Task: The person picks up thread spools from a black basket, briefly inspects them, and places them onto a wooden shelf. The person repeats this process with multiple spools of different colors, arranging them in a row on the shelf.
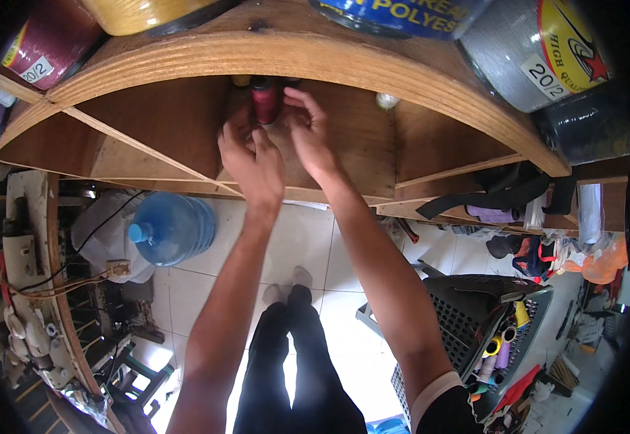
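A dark red spool of thread (265, 103) stands upright on the floor of a wooden shelf compartment (362, 148). Both of my arms reach into that compartment. My left hand (254, 165) is at the near left of the spool, its fingers curled and pressed together; whatever they may pinch is too small to make out. To the right of the spool is my right hand (310, 139), with fingers bent and apart, close beside the spool. More spools, mostly hidden in shadow, stand behind the red one. A white and green spool (386, 100) sits farther right.
Large thread cones, among them a grey one (510, 54) and a maroon one (54, 40), stand on the upper shelf. Below are a blue water jug (174, 228), a sewing machine (22, 253) at left, and a dark crate (466, 311) with several spools at right. Black straps (488, 194) hang from the shelf.
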`<act>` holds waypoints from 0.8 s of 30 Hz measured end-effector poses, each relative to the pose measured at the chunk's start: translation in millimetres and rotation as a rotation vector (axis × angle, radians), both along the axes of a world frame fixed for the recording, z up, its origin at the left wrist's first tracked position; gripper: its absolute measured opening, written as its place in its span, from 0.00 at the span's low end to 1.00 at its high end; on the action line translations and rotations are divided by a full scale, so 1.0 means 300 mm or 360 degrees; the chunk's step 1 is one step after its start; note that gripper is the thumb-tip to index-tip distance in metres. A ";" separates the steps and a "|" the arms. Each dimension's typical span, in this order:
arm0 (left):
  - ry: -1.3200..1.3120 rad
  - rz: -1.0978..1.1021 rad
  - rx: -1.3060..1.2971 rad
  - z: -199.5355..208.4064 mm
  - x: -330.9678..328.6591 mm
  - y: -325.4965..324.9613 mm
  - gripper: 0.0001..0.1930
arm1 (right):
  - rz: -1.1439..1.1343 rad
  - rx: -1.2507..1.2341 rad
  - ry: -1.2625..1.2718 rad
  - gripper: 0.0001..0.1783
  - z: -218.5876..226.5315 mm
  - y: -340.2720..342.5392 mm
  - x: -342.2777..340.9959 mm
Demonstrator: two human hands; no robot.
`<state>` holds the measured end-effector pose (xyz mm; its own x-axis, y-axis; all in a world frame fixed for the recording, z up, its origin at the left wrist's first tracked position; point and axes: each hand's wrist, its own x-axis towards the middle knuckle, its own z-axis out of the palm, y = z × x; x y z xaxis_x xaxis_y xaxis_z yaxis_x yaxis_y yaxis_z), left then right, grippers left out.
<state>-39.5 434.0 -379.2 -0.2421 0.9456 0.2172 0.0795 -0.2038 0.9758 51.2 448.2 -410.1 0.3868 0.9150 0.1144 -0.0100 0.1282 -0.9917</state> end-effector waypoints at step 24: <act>0.0303 -0.1205 -0.0365 -0.010 0.362 0.172 0.32 | -0.0295 -0.0301 0.0949 0.31 -0.344 0.181 0.539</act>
<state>69.2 485.7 -382.2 0.5023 0.8642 -0.0290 0.1690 -0.0652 0.9835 212.7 502.5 -513.5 0.4877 0.8103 -0.3250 -0.5600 0.0047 -0.8285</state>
